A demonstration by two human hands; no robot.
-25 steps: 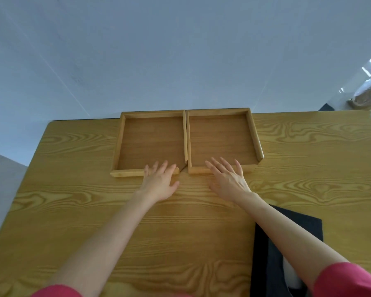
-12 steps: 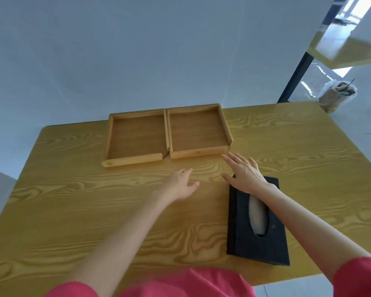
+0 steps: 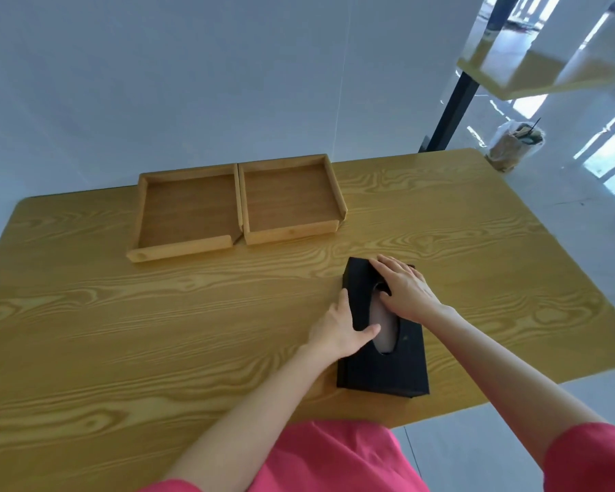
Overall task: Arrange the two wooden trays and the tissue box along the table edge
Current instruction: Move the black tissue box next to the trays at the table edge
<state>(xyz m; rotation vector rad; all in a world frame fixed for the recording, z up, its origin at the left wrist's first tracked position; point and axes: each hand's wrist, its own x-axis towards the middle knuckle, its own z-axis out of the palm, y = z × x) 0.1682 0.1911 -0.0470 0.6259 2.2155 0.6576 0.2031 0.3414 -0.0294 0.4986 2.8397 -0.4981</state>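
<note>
Two wooden trays stand side by side against the table's far edge: the left tray (image 3: 146, 214) and the right tray (image 3: 336, 193), their inner walls touching. A black tissue box (image 3: 387, 371) lies near the table's front edge, right of centre, with a pale tissue showing in its oval slot. My left hand (image 3: 338, 328) grips the box's left side, thumb on top. My right hand (image 3: 405, 289) presses on the box's far end, fingers over the top and the far right edge.
The yellow wood-grain table (image 3: 121, 332) ends at a white wall behind the trays. A black post (image 3: 451, 108) and a second tabletop (image 3: 547, 69) stand at the upper right. A bagged bin (image 3: 512, 145) sits on the floor beyond the right corner.
Both hands left the trays' front walls and came back to the tissue box. The left hand crossed to the box's left side and the right hand settled on its far end.
</note>
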